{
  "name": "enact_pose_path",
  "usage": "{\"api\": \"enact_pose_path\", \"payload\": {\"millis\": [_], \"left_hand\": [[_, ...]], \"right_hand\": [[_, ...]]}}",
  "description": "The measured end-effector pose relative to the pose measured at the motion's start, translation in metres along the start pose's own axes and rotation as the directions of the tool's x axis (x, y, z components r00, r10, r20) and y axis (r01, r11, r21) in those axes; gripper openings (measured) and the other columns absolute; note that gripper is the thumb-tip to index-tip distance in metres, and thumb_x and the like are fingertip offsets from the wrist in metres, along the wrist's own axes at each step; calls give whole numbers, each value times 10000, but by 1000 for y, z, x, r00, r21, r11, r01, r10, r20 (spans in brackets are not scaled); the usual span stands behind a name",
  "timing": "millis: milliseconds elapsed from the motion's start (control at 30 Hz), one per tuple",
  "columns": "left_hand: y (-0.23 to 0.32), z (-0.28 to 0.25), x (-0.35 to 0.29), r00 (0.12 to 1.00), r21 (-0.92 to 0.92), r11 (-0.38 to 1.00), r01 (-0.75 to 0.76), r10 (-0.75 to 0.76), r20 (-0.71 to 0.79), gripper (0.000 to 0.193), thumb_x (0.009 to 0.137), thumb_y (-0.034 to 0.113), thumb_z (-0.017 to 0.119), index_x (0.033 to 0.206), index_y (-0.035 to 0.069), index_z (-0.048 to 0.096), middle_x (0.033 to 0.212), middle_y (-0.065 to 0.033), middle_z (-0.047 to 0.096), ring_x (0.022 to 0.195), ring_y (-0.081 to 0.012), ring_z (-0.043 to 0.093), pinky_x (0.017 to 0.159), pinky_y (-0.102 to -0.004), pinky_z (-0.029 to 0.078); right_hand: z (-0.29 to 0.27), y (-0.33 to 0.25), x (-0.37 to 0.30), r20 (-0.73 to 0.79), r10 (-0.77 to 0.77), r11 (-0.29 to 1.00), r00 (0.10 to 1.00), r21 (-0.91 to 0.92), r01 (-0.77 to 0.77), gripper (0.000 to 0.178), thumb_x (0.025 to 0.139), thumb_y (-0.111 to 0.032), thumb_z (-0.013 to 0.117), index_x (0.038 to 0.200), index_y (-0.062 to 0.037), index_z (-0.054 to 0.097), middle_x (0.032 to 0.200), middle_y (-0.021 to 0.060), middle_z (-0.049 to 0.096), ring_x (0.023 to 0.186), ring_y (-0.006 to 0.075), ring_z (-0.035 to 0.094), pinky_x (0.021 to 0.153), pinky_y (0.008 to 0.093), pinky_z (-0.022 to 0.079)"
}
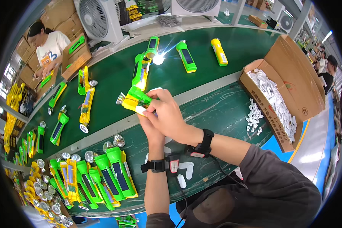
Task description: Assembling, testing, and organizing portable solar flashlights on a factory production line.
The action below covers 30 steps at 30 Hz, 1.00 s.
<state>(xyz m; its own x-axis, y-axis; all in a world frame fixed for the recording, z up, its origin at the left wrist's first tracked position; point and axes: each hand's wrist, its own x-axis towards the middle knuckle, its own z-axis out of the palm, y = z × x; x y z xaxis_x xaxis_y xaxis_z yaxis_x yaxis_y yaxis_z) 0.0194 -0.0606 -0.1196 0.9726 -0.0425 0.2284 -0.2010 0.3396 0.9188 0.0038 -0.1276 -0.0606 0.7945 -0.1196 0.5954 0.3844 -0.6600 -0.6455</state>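
Observation:
Both my hands hold one green and yellow flashlight [134, 99] above the green work table [224, 110]. My left hand [151, 128] supports it from below. My right hand [167, 114] lies over its rear end, fingers pressing at the yellow part. The silver reflector head points left. Black wrist straps sit on both forearms.
Several green flashlights [112, 176] and silver reflectors [119, 140] lie at the lower left. More flashlights [186, 57] lie on the green conveyor belt [114, 79], one lit. An open cardboard box [288, 95] of white parts stands right. Another person [49, 47] works far left. Fans stand behind.

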Motion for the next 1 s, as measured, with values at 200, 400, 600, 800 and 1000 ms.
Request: {"api": "enact_pose_path", "payload": {"millis": [200, 400, 600, 800, 1000], "left_hand": [[1, -1, 3, 996, 32, 999, 31, -33, 85, 606, 813, 67, 685, 1321, 38, 356, 1243, -89, 496, 1116, -173, 524, 945, -345, 433], [2, 2, -2, 987, 87, 994, 65, -77, 141, 587, 817, 60, 679, 1315, 37, 367, 1229, -91, 505, 1105, -176, 531, 939, -352, 439], [-1, 3, -7, 977, 127, 985, 119, -139, 162, 569, 821, 53, 673, 1308, 37, 379, 1216, -92, 514, 1094, -179, 539, 932, -358, 445], [-1, 1, -10, 969, 115, 980, 164, -182, 169, 550, 825, 46, 667, 1301, 36, 391, 1202, -94, 523, 1083, -182, 546, 926, -365, 451], [-3, -7, -9, 971, 53, 979, 195, -201, 128, 532, 829, 39, 661, 1294, 35, 402, 1189, -95, 531, 1072, -185, 553, 919, -371, 457]], "right_hand": [[-5, 5, -10, -50, 50, 991, 998, 128, -43, 168, 690, -43, 729, 698, 10, 570, 1084, 120, 548, 983, 308, 536, 805, 397, 457], [-8, 11, -15, -90, 167, 940, 982, 314, -131, 175, 740, -79, 710, 698, 9, 565, 1057, 122, 566, 961, 289, 577, 797, 376, 478], [-15, 8, -14, -88, 219, 936, 972, 300, -184, 171, 745, -80, 701, 688, -2, 559, 1043, 100, 564, 936, 280, 585, 776, 371, 485], [-13, 6, -14, -139, 196, 957, 971, 243, -159, 141, 711, -70, 694, 693, -15, 565, 1040, 88, 556, 918, 273, 579, 752, 383, 487], [-31, 21, -19, -87, 1, 977, 996, 213, 17, 77, 768, -71, 649, 801, -13, 611, 1130, 148, 530, 986, 322, 560, 815, 389, 480]]}}
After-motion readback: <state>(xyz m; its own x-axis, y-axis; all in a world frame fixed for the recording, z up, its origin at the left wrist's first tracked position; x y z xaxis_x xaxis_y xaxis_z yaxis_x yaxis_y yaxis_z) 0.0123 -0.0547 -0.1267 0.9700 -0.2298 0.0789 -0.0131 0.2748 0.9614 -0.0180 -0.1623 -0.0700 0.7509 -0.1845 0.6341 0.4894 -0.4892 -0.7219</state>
